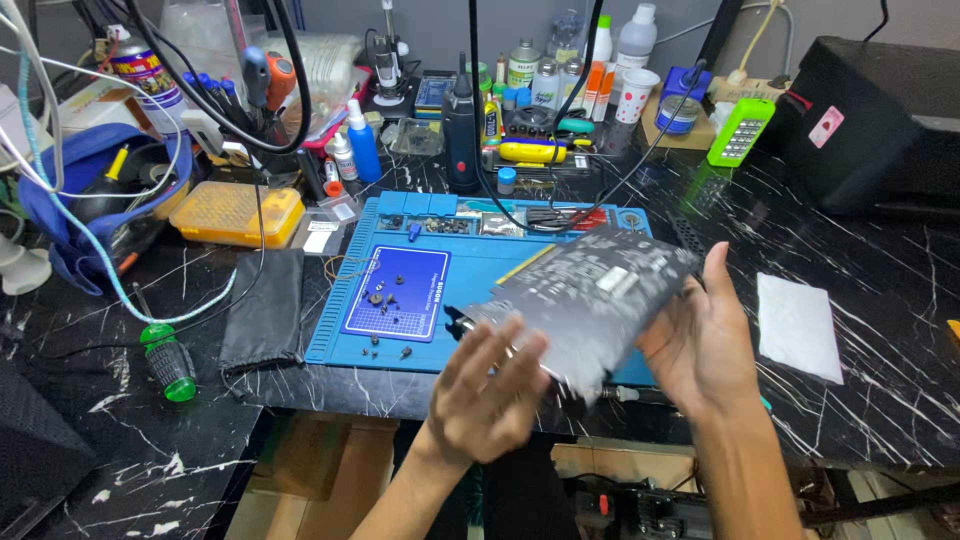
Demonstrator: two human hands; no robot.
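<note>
Together, left hand and right hand grip a blurred dark circuit board above the blue mat on the desk.

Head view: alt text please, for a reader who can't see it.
Both hands, left hand and right hand, hold a dark circuit board, blurred, above a blue work mat with small screws on a black marbled table.

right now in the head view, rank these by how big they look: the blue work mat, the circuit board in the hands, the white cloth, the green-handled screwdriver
1. blue work mat
2. circuit board, though it is held up nearer the camera and blurred, so it looks bigger than it is
3. white cloth
4. green-handled screwdriver
</note>
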